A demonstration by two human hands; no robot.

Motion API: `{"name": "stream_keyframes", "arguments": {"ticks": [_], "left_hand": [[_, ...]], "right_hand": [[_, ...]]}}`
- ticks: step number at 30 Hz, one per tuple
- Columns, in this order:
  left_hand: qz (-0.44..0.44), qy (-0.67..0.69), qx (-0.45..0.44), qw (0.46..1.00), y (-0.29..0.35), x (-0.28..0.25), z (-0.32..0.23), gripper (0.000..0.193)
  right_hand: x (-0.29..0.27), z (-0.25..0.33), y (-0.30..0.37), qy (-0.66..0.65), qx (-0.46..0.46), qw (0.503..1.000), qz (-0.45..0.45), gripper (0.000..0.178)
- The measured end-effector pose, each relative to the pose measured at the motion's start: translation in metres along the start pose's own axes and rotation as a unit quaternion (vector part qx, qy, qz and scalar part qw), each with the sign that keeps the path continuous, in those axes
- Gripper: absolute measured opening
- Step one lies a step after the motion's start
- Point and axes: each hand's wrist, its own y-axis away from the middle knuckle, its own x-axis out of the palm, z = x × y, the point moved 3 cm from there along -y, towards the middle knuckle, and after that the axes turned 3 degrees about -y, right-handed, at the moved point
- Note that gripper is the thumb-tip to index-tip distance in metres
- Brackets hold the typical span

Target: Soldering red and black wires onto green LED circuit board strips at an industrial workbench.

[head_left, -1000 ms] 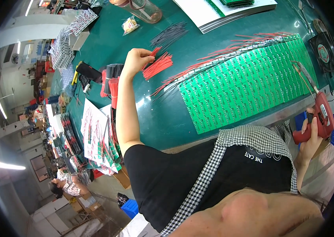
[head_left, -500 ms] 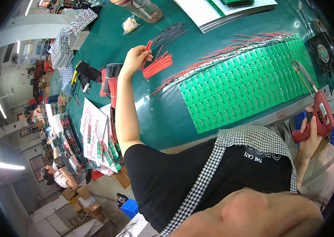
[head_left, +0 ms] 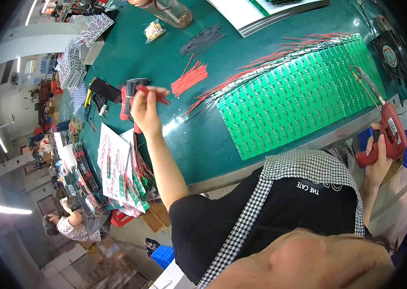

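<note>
Red wires [head_left: 161, 98] stick out of my left hand [head_left: 146, 108], whose fingers are closed round them above the table. Right behind that hand stand tied bundles of black wires [head_left: 137, 85] and red wires, partly hidden by it. A loose pile of cut red wires [head_left: 190, 80] lies to its right, with a pile of black wires [head_left: 202, 40] farther back. My right hand [head_left: 379, 155] grips a red soldering gun [head_left: 392, 132] by its handle, its tip over the right part of the green circuit board panels [head_left: 285, 111]. Red and black wires [head_left: 261, 65] line the panels' far edge.
A small black fan [head_left: 390, 58] stands at the right. White sheets with wired boards [head_left: 116, 159] lie at the left. At the back are a bottle [head_left: 177, 13], a small packet [head_left: 154, 31] and a white stack [head_left: 246, 21]. Another person [head_left: 71, 224] sits far left.
My left hand has moved left and nearer, from beside the loose red pile to the tied bundles, carrying red wires. The right hand and soldering gun have hardly moved.
</note>
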Motion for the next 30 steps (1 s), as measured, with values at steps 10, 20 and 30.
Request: {"name": "stream_keyframes", "arguments": {"ticks": [10,20,30], "left_hand": [[0.18,0.103,-0.209,0.956,0.086,0.078,-0.017,0.015],[0.53,0.282,-0.342,0.723,0.088,0.165,-0.049,0.016],[0.515,0.27,-0.335,0.741,0.079,0.139,-0.033,0.014]], "right_hand": [[0.015,-0.01,0.007,0.019,-0.041,0.992,0.119,0.045],[0.129,0.003,0.023,0.235,-0.324,0.83,0.389,0.058],[0.149,0.0,0.045,0.276,-0.371,0.822,0.333,0.059]]}}
